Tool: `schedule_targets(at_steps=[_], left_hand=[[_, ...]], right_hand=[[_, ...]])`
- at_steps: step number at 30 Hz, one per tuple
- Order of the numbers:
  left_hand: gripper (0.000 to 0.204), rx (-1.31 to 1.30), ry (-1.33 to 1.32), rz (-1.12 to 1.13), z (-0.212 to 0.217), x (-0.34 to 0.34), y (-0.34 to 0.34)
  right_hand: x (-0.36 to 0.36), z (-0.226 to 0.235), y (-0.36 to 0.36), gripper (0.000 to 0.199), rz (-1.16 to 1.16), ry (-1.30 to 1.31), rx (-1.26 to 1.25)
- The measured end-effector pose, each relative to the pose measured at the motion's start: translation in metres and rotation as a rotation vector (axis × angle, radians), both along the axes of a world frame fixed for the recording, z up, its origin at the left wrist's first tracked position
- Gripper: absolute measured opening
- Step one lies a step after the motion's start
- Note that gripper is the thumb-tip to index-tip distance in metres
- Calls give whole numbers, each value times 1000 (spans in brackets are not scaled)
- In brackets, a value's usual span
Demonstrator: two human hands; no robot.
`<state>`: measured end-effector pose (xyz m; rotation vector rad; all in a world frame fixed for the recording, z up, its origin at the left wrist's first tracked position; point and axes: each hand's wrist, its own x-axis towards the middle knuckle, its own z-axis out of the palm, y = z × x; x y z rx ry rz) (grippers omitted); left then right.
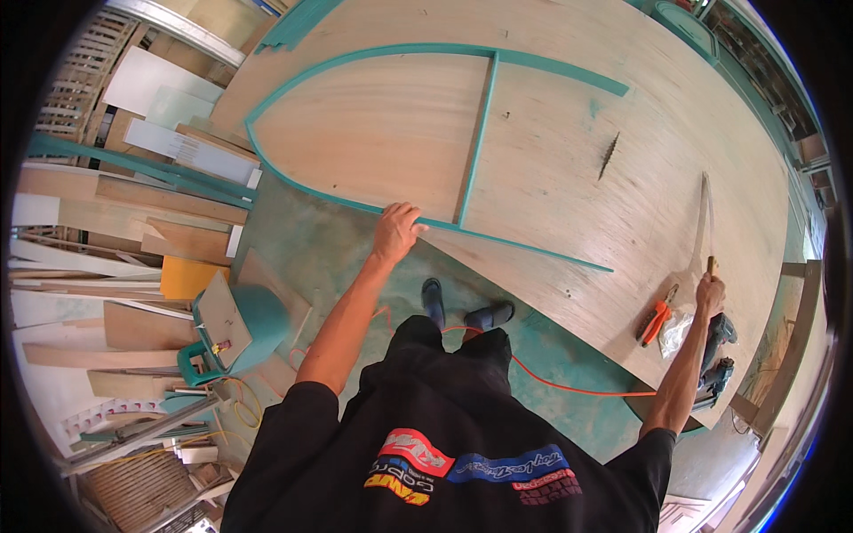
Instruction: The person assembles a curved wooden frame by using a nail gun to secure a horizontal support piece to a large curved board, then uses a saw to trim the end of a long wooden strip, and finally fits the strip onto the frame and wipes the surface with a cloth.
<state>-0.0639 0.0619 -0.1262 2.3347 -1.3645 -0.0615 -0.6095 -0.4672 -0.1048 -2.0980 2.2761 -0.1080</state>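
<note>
Plywood sheet (pixel 569 178), large, pale and flat, fills the upper right of the view and carries a teal arched wooden frame (pixel 355 67) with a straight teal crossbar (pixel 477 142) running down its middle. The left hand (pixel 395 231) rests on the sheet's near edge, fingers curled over it right beside the foot of the crossbar, touching the frame's lower rail. The right hand (pixel 710 293) is closed around the wooden handle of a thin, long-bladed hand saw (pixel 705 222), whose blade lies along the sheet toward its far right edge. Just beside that hand, near the sheet's right corner, lie orange-handled pliers (pixel 657 320) and a small clear plastic bag (pixel 675 333). A dark power tool (pixel 716 355) sits below the wrist. An orange cable (pixel 551 382) trails across the teal-stained floor (pixel 311 258). Stacked timber offcuts (pixel 107 222) crowd the left.
</note>
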Motion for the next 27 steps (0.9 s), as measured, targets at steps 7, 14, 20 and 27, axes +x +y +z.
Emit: schedule_targets(at_steps=[7,14,20,27], left_hand=[[28,-35,-80,-15,-7,8,29],[27,32,-19,-66,0,18,15],[53,96,271,-12,13,39,-11],[52,-39,230,386,-16,17,-57]], right_hand=[[134,122,192,32,357,-1279,91],[249,109,451,19,272,-1434,272],[279,73,562,25,213,-1154,372],[293,55,603,24,222,-1128,228]])
